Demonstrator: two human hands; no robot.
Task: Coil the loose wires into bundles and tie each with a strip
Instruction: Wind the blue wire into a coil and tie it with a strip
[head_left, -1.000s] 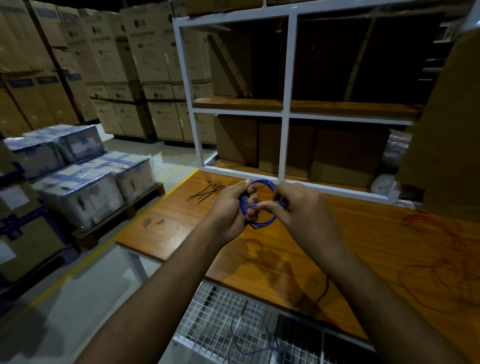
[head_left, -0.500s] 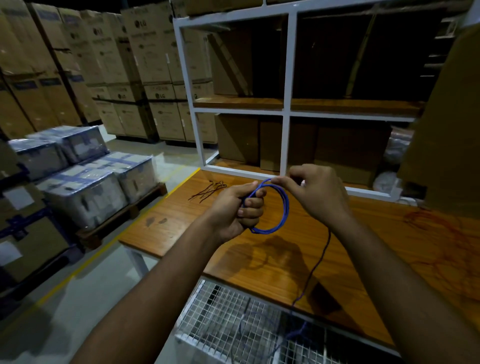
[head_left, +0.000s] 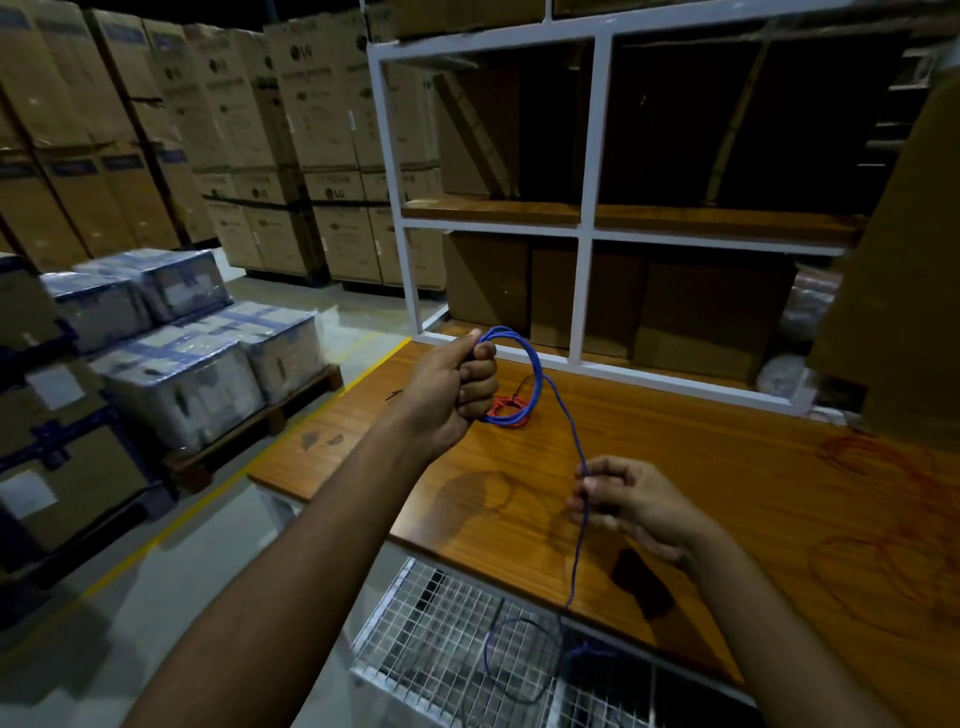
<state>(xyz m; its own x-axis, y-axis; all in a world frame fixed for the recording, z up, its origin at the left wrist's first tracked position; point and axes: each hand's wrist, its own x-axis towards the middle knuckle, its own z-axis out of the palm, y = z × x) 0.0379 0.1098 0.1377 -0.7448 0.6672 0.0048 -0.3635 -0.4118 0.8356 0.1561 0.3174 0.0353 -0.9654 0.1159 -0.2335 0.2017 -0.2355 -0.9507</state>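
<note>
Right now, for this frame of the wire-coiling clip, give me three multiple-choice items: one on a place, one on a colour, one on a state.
1. Where does the loose tail of the wire end up?
A. on the shelf
B. over the wire-mesh basket below the table edge
C. on the pallet

2. What colour is the wire being coiled?
A. blue
B. green
C. white

3. How is the right hand engaged?
A. flat on the table
B. empty in the air
C. pinching the wire

Answers: 1 B, the blue wire hangs down to the mesh basket. 2 A, the loops in the left hand are blue. 3 C, the right hand has fingers closed on the strand.
</note>
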